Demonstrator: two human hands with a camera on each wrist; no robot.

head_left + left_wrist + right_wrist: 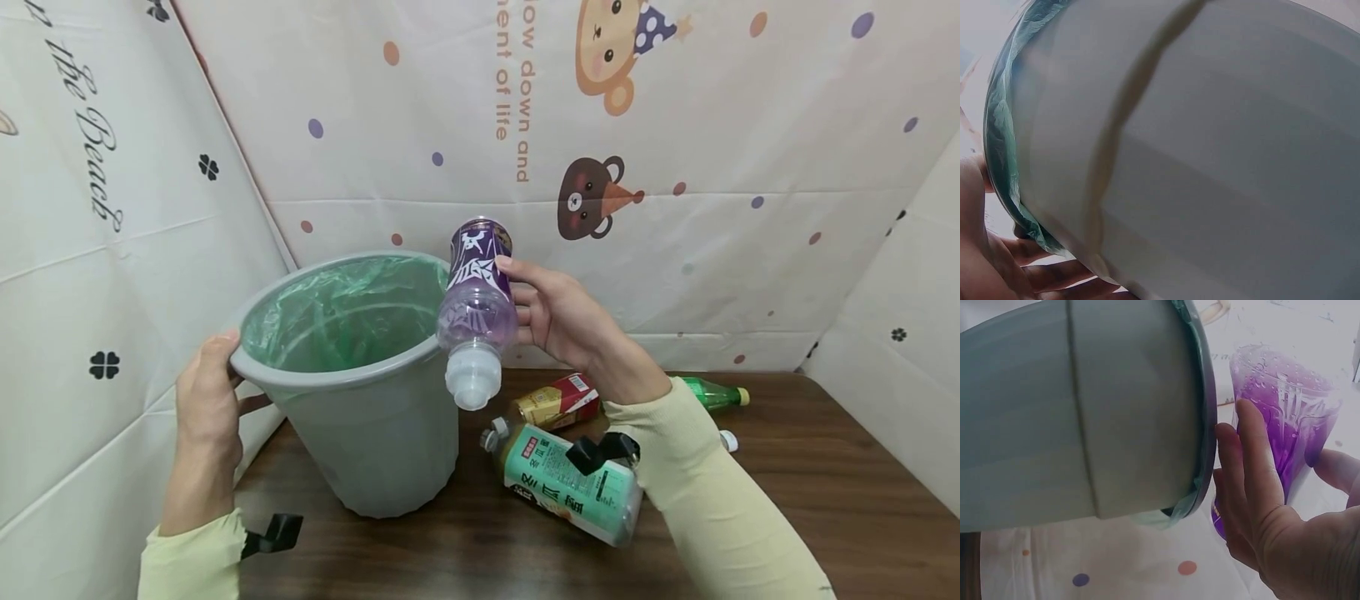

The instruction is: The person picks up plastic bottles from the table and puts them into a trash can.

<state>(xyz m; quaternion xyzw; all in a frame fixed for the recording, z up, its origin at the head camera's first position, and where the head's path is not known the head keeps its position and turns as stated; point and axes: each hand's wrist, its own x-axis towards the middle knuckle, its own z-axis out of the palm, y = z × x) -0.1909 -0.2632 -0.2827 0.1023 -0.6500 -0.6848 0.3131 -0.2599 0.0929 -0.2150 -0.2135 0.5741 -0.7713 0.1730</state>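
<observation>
The right hand (558, 317) grasps a purple-labelled clear plastic bottle (477, 300), cap pointing down, held in the air just beside the rim at the 3 o'clock side of a grey plastic bin lined with a green bag (352, 379). The left hand (206, 400) grips the bin's rim at 9 o'clock. The bin stands tilted on the dark wooden table (825, 467). A mint-labelled bottle (570, 483) lies at the bin's 4 o'clock.

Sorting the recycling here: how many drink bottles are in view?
4. A purple bottle held cap-down in the right hand by the bin; on the table, a teal-labelled bottle, a red-and-gold one and a green one. The arm may hide more.
</observation>
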